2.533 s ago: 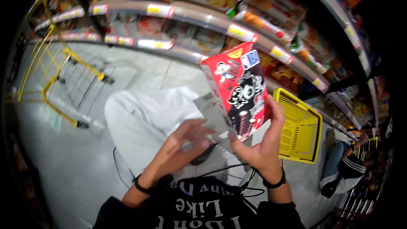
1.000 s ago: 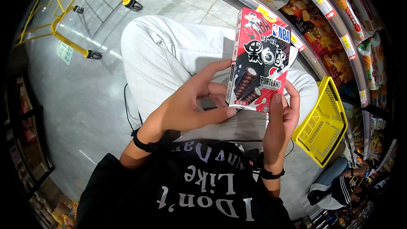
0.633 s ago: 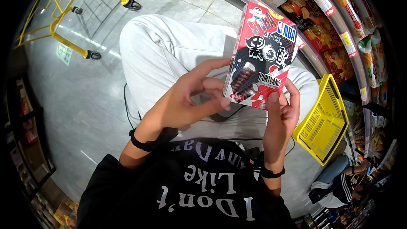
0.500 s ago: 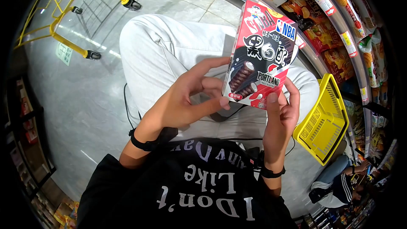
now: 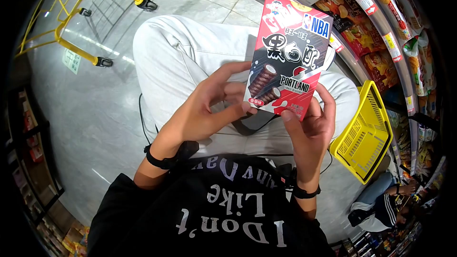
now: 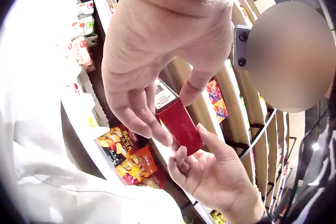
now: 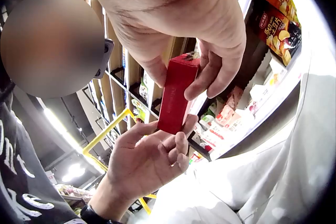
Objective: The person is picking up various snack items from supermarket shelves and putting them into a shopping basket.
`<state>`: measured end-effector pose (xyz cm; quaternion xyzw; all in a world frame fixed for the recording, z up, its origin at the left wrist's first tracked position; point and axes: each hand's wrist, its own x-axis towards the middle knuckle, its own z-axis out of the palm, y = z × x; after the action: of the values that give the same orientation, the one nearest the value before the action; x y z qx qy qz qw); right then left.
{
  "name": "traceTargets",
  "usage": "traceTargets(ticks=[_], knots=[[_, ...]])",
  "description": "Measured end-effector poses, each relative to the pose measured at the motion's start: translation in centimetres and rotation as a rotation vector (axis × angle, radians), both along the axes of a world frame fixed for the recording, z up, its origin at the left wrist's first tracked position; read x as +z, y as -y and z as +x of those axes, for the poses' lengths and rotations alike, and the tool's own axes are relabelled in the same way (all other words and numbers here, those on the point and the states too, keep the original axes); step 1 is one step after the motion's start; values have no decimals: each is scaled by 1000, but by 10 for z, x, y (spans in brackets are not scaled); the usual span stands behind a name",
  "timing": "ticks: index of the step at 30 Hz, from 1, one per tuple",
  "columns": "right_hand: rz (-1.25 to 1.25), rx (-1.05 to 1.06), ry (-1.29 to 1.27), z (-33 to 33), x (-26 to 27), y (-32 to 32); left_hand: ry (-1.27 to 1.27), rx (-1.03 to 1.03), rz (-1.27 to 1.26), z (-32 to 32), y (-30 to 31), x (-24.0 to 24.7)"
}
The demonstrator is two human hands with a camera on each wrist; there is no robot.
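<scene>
A red and black snack box (image 5: 288, 57) with white lettering is held up over the lap, its printed front toward the head camera. My right hand (image 5: 312, 126) pinches its lower right corner, thumb on the front and fingers behind. At the lower left corner my left hand (image 5: 204, 104) holds the box between thumb and fingers. In the left wrist view the box's red narrow side (image 6: 181, 127) shows between the left hand (image 6: 163, 50) and the right hand (image 6: 218, 179). The right wrist view shows that red side (image 7: 177, 95) between both hands too.
A yellow basket (image 5: 364, 133) stands on the floor at the right, beside shelves of packaged snacks (image 5: 357, 33). A yellow wheeled cart frame (image 5: 76, 47) is at the upper left. Another person (image 5: 381, 209) is low at the right. White-trousered legs (image 5: 166, 43) are crossed below the box.
Since the earliest frame, the left hand has come onto the box and the box has turned to face the camera. Over the last half second it has shifted slightly up and left.
</scene>
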<state>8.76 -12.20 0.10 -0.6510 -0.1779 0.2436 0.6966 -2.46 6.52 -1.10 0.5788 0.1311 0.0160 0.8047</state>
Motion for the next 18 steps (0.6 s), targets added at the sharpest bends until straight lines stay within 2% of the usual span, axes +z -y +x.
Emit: traceTargets(ticks=[4,6,8,10,12,15,18], knots=[[-60,32,165,-1,1,2,15,13,132,2,1,-6],[-103,41,242,-3,0,3,17,84,26,6,3,-8],[-246,35,447,-6,-1,0,9,121,-18,8,7,-9],[-173,-18,341,-11,2,-3,1,159,-61,8,9,-11],[-238,133,517,-8,4,0,39,150,-195,7,10,-13],[-244,185,585,-10,12,-1,10,99,-99,5,5,-10],[-232,233,655,-10,16,-6,-1,56,-123,4,4,-6]])
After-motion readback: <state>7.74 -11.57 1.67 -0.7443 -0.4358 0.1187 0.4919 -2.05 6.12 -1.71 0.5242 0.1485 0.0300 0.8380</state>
